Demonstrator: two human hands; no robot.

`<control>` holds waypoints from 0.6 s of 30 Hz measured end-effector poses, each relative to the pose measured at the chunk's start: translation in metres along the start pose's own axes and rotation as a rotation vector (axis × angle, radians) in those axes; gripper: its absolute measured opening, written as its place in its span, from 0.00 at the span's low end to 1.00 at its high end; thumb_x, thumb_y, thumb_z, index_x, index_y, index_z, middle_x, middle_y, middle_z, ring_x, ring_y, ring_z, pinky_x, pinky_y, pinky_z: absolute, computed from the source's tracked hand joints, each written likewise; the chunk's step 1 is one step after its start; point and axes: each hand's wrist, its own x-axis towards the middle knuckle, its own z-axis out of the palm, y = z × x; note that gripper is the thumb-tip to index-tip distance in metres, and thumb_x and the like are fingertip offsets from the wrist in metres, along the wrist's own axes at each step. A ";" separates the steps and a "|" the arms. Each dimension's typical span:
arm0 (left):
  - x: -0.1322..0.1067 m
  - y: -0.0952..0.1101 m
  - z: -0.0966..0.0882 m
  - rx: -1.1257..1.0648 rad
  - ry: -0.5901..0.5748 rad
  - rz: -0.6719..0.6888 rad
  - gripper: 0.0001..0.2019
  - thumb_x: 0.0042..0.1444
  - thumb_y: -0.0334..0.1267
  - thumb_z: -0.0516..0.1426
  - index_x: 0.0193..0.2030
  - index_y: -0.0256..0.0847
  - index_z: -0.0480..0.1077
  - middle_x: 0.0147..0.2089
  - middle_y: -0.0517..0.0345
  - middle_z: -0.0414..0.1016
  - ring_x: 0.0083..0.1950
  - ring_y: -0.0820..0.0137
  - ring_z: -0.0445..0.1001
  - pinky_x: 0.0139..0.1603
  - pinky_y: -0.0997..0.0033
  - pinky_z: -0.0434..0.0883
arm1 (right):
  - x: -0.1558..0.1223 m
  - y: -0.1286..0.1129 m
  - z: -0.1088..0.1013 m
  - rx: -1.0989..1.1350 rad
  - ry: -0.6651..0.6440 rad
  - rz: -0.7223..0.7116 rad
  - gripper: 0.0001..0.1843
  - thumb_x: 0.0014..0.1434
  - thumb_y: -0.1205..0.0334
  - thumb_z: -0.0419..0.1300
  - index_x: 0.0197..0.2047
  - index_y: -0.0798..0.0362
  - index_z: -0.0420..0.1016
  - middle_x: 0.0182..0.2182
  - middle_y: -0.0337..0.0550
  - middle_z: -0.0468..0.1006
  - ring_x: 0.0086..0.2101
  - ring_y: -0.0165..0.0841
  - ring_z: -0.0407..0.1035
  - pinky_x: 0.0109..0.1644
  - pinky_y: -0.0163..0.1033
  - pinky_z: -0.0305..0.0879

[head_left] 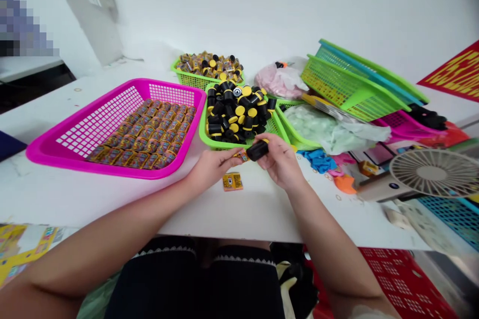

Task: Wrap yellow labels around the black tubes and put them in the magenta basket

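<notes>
My right hand (280, 162) grips a small black cylinder (257, 150), which lies tilted between thumb and fingers. An orange printed label (243, 155) is pinched in my left hand (215, 163), close against the cylinder's left end. Just below the hands, a small stack of similar labels (232, 182) rests on the white table (239, 217). Directly behind them stands a green basket (202, 127) heaped with black cylinders (228, 109) that have yellow ends. To the left, a magenta basket (112, 171) holds rows of cylinders wrapped in orange labels (149, 132).
Another green basket (187, 79) of mixed cylinders stands at the back. Stacked baskets (344, 84) lean at the right, near a bag of pale green pieces (314, 127) and a pink-filled bag (279, 81). A fan (434, 173), blue scraps (320, 160) and an orange scrap (345, 184) occupy the right side.
</notes>
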 end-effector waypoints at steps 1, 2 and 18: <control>0.000 0.001 0.000 -0.008 0.005 0.001 0.15 0.61 0.37 0.59 0.54 0.43 0.78 0.46 0.60 0.84 0.42 0.67 0.82 0.44 0.73 0.75 | 0.000 0.000 0.002 0.023 -0.014 0.026 0.17 0.54 0.49 0.66 0.43 0.49 0.78 0.29 0.37 0.74 0.20 0.24 0.59 0.21 0.33 0.57; -0.001 0.001 0.000 -0.017 0.012 0.003 0.15 0.61 0.37 0.59 0.54 0.43 0.77 0.45 0.61 0.84 0.42 0.67 0.82 0.45 0.74 0.75 | 0.000 -0.001 0.003 0.042 -0.027 0.054 0.16 0.54 0.52 0.66 0.44 0.51 0.78 0.27 0.37 0.74 0.20 0.25 0.61 0.21 0.34 0.58; -0.004 0.005 -0.003 -0.204 0.074 -0.002 0.21 0.59 0.44 0.61 0.57 0.42 0.75 0.50 0.55 0.83 0.43 0.66 0.82 0.45 0.69 0.78 | 0.002 -0.002 -0.006 -0.274 -0.070 -0.047 0.18 0.56 0.50 0.67 0.46 0.52 0.79 0.21 0.34 0.72 0.20 0.25 0.65 0.26 0.35 0.65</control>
